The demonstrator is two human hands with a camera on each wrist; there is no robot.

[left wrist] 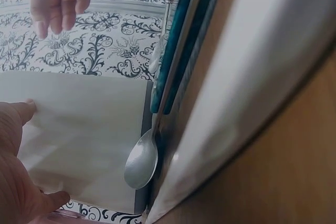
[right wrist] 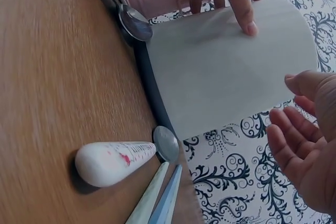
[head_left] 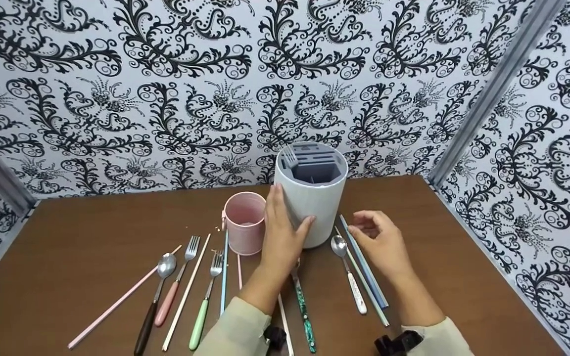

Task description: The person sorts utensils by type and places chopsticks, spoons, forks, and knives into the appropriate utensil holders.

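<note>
A white cylindrical utensil holder (head_left: pixel 317 212) with a grey slotted insert stands upright near the back wall. My left hand (head_left: pixel 281 240) grips its left side, thumb across the front. Tines of a fork (head_left: pixel 290 155) rise from the insert's left edge. To the right of the holder my right hand (head_left: pixel 383 243) hovers apart from it, fingers loosely bent, holding nothing. Below that hand lie blue chopsticks (head_left: pixel 368 272) and a spoon with a white handle (head_left: pixel 356 292). In front of the holder lies a spoon with a teal patterned handle (head_left: pixel 305 311), its bowl clear in the left wrist view.
A pink cup (head_left: pixel 245 240) stands just left of the holder. Across the table's left half lie a dark-handled spoon (head_left: pixel 151 311), a pink-handled fork (head_left: pixel 167 302), a green-handled fork (head_left: pixel 201 316) and several chopsticks (head_left: pixel 186 294). Patterned wall panels (head_left: pixel 206 123) enclose the back and sides.
</note>
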